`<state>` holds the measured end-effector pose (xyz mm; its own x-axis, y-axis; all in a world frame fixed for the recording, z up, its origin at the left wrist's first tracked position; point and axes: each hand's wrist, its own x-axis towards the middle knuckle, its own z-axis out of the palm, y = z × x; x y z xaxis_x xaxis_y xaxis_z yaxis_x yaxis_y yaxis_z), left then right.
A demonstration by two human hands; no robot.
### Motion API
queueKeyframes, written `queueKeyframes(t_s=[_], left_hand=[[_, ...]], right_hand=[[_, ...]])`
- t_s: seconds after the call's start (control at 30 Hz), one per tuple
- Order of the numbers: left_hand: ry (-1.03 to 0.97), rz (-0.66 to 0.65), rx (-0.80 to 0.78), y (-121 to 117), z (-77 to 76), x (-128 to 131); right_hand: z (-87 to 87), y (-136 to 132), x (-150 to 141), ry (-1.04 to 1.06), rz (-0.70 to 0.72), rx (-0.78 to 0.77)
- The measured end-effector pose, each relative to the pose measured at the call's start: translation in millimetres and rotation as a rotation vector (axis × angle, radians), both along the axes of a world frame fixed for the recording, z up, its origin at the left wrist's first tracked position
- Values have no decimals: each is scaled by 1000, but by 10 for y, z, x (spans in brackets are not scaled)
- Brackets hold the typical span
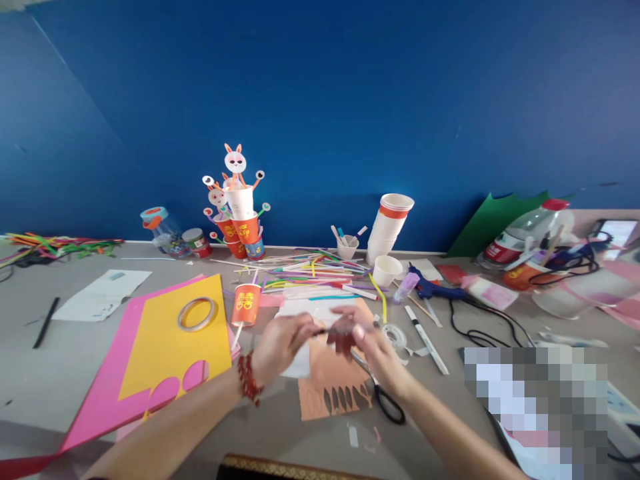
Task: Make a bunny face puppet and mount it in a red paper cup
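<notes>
My left hand and my right hand meet above the middle of the table, both pinched on a small dark red paper cutout held between them. A thin dark stick runs from the left fingers to the cutout. My left wrist wears a red bead bracelet. Under the hands lies an orange-tan sheet with several leaf-shaped holes cut in it. Black-handled scissors lie just beneath my right wrist.
Yellow card on pink card, with a tape ring, lies left. An orange cup, scattered straws, stacked decorated cups, white cups, a blue glue gun, clear tape, a marker and a bottle crowd the back and right.
</notes>
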<state>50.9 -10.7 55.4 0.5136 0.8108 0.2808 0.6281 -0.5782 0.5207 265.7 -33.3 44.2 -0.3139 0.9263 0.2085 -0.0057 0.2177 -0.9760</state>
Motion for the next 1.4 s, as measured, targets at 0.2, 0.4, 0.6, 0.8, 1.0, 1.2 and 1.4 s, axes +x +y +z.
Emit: queueKeyframes(t_s=[0.2, 0.4, 0.6, 0.8, 1.0, 1.2, 1.4], left_hand=[[278, 241, 124, 790, -201, -11], [376, 188, 183, 1084, -431, 116], [346, 199, 284, 1014, -337, 131], [252, -18, 411, 640, -77, 160], [144, -108, 360, 282, 21, 110], [82, -237, 263, -32, -19, 227], [67, -396, 21, -393, 32, 108]], right_hand=[[-122, 903, 417, -1096, -464, 264], [-260, 1073, 377, -1274, -447, 313], [-71, 1014, 374, -1289, -490, 289], [146, 524, 284, -973, -197, 306], [173, 175, 312, -140, -201, -103], [87, -81, -104, 155, -129, -238], [115, -437, -222, 116, 23, -211]])
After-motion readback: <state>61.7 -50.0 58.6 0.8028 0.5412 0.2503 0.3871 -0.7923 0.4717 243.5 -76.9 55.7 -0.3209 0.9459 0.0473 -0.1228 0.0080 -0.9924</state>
